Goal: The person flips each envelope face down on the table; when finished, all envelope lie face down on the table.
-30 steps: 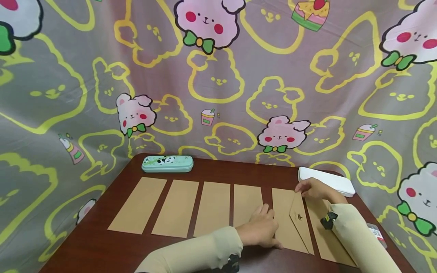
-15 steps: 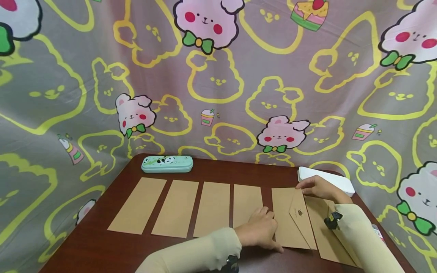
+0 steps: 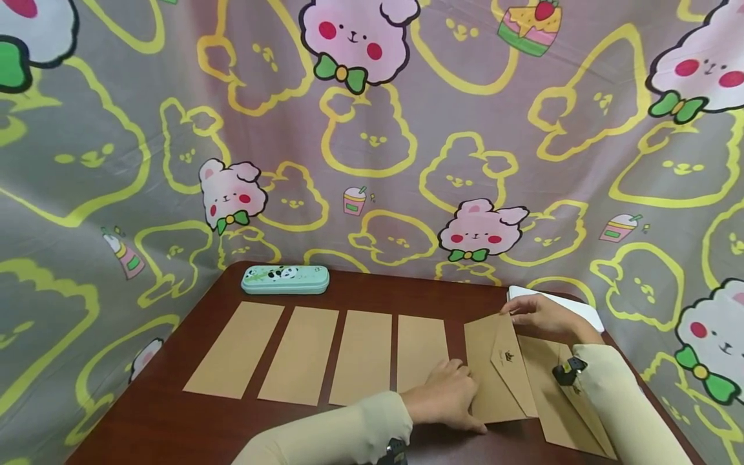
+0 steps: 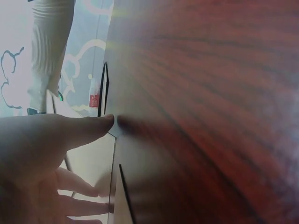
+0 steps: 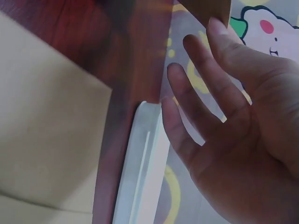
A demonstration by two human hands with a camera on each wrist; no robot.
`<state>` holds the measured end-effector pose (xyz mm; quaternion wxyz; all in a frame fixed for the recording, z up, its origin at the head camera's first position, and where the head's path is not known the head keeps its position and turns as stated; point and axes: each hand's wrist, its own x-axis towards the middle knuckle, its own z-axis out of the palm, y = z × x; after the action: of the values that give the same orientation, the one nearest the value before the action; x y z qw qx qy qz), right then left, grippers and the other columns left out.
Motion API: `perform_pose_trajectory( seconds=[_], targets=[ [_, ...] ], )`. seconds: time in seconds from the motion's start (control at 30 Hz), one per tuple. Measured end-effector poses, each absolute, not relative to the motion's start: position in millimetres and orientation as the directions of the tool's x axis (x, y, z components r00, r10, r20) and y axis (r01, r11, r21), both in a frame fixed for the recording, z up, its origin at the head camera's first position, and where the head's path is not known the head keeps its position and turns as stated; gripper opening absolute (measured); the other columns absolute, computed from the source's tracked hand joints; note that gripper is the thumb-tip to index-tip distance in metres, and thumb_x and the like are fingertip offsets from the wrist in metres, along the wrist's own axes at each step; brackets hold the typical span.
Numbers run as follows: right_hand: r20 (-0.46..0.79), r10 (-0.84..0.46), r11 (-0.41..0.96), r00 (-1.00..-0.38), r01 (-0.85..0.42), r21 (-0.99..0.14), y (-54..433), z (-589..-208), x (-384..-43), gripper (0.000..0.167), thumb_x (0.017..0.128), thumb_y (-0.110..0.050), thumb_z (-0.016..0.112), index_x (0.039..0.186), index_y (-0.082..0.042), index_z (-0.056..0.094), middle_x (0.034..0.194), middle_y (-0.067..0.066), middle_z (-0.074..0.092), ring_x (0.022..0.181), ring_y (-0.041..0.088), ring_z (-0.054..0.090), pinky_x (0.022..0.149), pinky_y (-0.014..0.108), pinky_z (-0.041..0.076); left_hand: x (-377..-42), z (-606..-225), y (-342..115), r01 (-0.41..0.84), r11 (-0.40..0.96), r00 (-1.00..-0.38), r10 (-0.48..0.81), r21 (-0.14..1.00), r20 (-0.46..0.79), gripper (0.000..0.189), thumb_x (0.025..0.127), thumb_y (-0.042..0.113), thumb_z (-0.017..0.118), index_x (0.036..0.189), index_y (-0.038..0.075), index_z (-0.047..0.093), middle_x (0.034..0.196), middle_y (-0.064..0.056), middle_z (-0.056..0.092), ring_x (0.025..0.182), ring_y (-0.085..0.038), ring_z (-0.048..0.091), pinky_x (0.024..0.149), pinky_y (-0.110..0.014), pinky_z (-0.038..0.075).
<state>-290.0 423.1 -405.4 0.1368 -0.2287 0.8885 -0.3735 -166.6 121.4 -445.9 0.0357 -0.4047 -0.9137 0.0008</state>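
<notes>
My right hand [image 3: 546, 318] pinches the far right corner of a brown paper envelope [image 3: 485, 374]. That side of the envelope is raised and tilted; its pointed flap, with a small dark crown print, faces up. In the right wrist view the thumb presses the envelope's corner [image 5: 212, 10], while the other fingers are spread loosely. My left hand [image 3: 443, 395] is beside the envelope's left edge, fingertips at that edge and thumb by its near end. Under the left fingers lies part of another envelope [image 3: 421, 339]. A further flap-up envelope [image 3: 558, 400] lies beneath the right forearm, partly hidden.
Three more brown envelopes [image 3: 299, 355] lie plain side up in a row to the left. A mint panda pencil case [image 3: 285, 279] stands at the back left of the dark red table [image 3: 168, 426]. Behind the right hand is a white case [image 3: 566, 307]. A patterned cloth [image 3: 372, 194] hangs around the table.
The right hand has raised the envelope's right side and moved slightly up, so the envelope now tilts. The left hand has shifted only a little, staying at the left edge.
</notes>
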Motion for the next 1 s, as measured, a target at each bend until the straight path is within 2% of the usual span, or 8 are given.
perform_pose_trajectory(
  seconds=[0.17, 0.27, 0.4, 0.57, 0.6, 0.73, 0.83, 1.0],
  targets=[
    [-0.078, -0.533, 0.587, -0.842, -0.302, -0.751, 423, -402, -293, 0.03, 0.103, -0.016, 0.061, 0.13, -0.002, 0.065, 0.137, 0.021, 0.065, 0.113, -0.006, 0.063, 0.092, 0.019, 0.053, -167, -447, 125, 0.751, 0.66, -0.659, 0.75, -0.013, 0.052, 0.064, 0.075, 0.076, 0.074, 0.115, 0.027, 0.066, 0.116, 0.014, 0.067, 0.119, -0.009, 0.056, 0.091, -0.025, 0.042],
    [-0.064, -0.559, 0.555, -0.827, -0.315, -0.77, 421, -402, -298, 0.033, 0.104, -0.018, 0.06, 0.132, -0.001, 0.063, 0.141, 0.013, 0.064, 0.118, -0.008, 0.06, 0.093, 0.019, 0.053, -167, -448, 126, 0.756, 0.655, -0.654, 0.755, -0.004, 0.053, 0.067, 0.075, 0.075, 0.074, 0.12, 0.026, 0.065, 0.118, 0.014, 0.068, 0.121, -0.01, 0.057, 0.093, -0.025, 0.043],
    [-0.042, -0.591, 0.501, -0.806, -0.325, -0.802, 418, -403, -305, 0.035, 0.105, -0.016, 0.057, 0.132, 0.005, 0.058, 0.138, 0.0, 0.068, 0.119, -0.008, 0.06, 0.094, 0.027, 0.056, -167, -448, 127, 0.763, 0.646, -0.645, 0.762, 0.007, 0.05, 0.072, 0.078, 0.073, 0.074, 0.129, 0.023, 0.064, 0.123, 0.014, 0.068, 0.125, -0.01, 0.057, 0.096, -0.025, 0.043],
    [-0.03, -0.596, 0.466, -0.802, -0.316, -0.826, 416, -404, -310, 0.034, 0.106, -0.015, 0.057, 0.134, 0.004, 0.059, 0.133, -0.001, 0.07, 0.116, -0.004, 0.064, 0.094, 0.036, 0.058, -167, -446, 127, 0.766, 0.642, -0.642, 0.766, 0.018, 0.033, 0.08, 0.08, 0.072, 0.072, 0.14, 0.021, 0.059, 0.132, 0.014, 0.066, 0.129, -0.011, 0.056, 0.099, -0.026, 0.043],
    [-0.027, -0.595, 0.463, -0.803, -0.315, -0.829, 415, -405, -311, 0.035, 0.106, -0.015, 0.057, 0.135, 0.004, 0.059, 0.133, 0.001, 0.07, 0.115, -0.003, 0.065, 0.094, 0.039, 0.058, -166, -446, 127, 0.767, 0.641, -0.641, 0.767, 0.018, 0.031, 0.079, 0.08, 0.072, 0.072, 0.139, 0.021, 0.06, 0.132, 0.014, 0.066, 0.129, -0.01, 0.056, 0.099, -0.026, 0.043],
    [-0.03, -0.595, 0.453, -0.804, -0.304, -0.838, 412, -406, -312, 0.037, 0.106, -0.015, 0.056, 0.137, 0.005, 0.057, 0.129, -0.006, 0.072, 0.114, 0.0, 0.067, 0.095, 0.044, 0.058, -167, -446, 127, 0.774, 0.632, -0.633, 0.773, 0.027, 0.034, 0.074, 0.08, 0.072, 0.072, 0.134, 0.023, 0.062, 0.131, 0.014, 0.066, 0.126, -0.01, 0.057, 0.097, -0.026, 0.044],
    [-0.039, -0.588, 0.458, -0.808, -0.293, -0.839, 412, -407, -314, 0.038, 0.106, -0.016, 0.056, 0.137, 0.005, 0.057, 0.126, -0.015, 0.071, 0.113, 0.001, 0.068, 0.096, 0.042, 0.058, -168, -446, 126, 0.78, 0.625, -0.626, 0.779, 0.037, 0.035, 0.073, 0.081, 0.072, 0.071, 0.134, 0.022, 0.062, 0.131, 0.014, 0.066, 0.126, -0.01, 0.057, 0.098, -0.026, 0.044],
    [-0.042, -0.58, 0.457, -0.814, -0.283, -0.843, 411, -408, -315, 0.037, 0.106, -0.016, 0.057, 0.137, 0.004, 0.058, 0.127, -0.011, 0.072, 0.113, 0.001, 0.068, 0.095, 0.038, 0.059, -173, -443, 119, 0.788, 0.613, -0.615, 0.788, 0.064, 0.023, 0.082, 0.082, 0.075, 0.068, 0.141, 0.019, 0.06, 0.134, 0.012, 0.066, 0.125, -0.008, 0.058, 0.1, -0.025, 0.045]
  ],
)
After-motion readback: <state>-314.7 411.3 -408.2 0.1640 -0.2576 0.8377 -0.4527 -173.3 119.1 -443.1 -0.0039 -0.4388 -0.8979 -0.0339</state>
